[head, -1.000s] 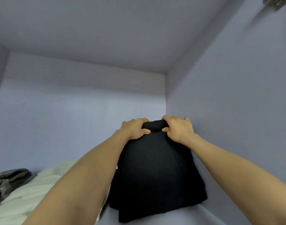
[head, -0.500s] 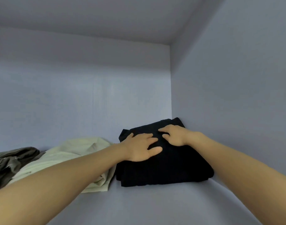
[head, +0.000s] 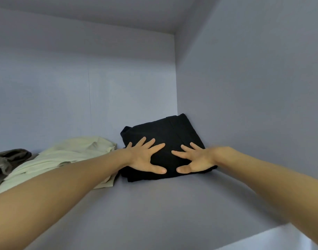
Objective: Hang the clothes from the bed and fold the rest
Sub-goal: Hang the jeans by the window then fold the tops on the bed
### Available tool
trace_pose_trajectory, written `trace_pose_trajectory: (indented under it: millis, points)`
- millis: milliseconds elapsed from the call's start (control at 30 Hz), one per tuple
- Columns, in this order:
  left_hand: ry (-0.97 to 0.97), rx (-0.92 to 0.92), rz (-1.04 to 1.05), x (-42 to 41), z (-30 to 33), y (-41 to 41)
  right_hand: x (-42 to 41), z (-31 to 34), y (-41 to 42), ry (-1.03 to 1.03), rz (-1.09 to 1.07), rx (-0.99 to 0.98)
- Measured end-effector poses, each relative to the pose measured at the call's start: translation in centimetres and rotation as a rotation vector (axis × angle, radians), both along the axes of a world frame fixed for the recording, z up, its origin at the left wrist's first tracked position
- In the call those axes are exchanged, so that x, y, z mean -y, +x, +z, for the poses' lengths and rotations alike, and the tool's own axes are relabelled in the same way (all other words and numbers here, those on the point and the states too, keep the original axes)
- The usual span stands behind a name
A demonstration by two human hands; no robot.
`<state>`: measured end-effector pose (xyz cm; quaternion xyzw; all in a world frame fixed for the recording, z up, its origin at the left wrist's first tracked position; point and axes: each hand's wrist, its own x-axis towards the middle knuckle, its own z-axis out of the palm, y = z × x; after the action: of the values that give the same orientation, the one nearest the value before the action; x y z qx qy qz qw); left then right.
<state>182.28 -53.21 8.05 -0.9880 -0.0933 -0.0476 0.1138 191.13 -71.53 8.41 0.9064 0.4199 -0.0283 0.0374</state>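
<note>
Where the pale lavender shelf (head: 154, 210) ran back into the corner at the centre right of the frame, it met a back wall (head: 64, 91) and a right side wall (head: 253, 87) of the same colour, under a flat top panel (head: 100, 11). A thin vertical seam marked the back wall left of centre. The folded black garment (head: 165, 130) lay flat on the shelf, tucked into that corner, its right edge near the side wall. The left hand (head: 145, 158) rested on its near left part, fingers straight and spread, thumb pointing right. The right hand (head: 196, 159) lay just beside it on the near right part, fingers likewise splayed, thumb pointing left; neither grip was curled round the cloth. Left of the black garment, touching it, a pale green garment (head: 68, 156) lay loosely folded. At the left edge of the frame a dark grey garment (head: 6, 161) sat crumpled beside the green one.
</note>
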Motion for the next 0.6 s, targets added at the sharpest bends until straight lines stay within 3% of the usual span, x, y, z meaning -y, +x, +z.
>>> trace_pose_trajectory:
  millis: [167,233,433,600]
  points:
    - [-0.232,-0.146,0.074,0.9,0.5,-0.7,0.3,-1.0,-0.5,0.086,-0.001,-0.049]
    - [-0.287,-0.107,0.084,1.2,1.8,-1.0,0.7,-0.2,-0.4,0.166,-0.009,-0.04]
    - [0.007,0.227,0.221,-0.2,5.3,-2.1,-0.1,1.4,0.5,0.38,0.015,0.216]
    - [0.058,0.315,0.26,-0.7,5.3,-0.9,-2.1,2.9,2.3,0.356,-0.001,0.354]
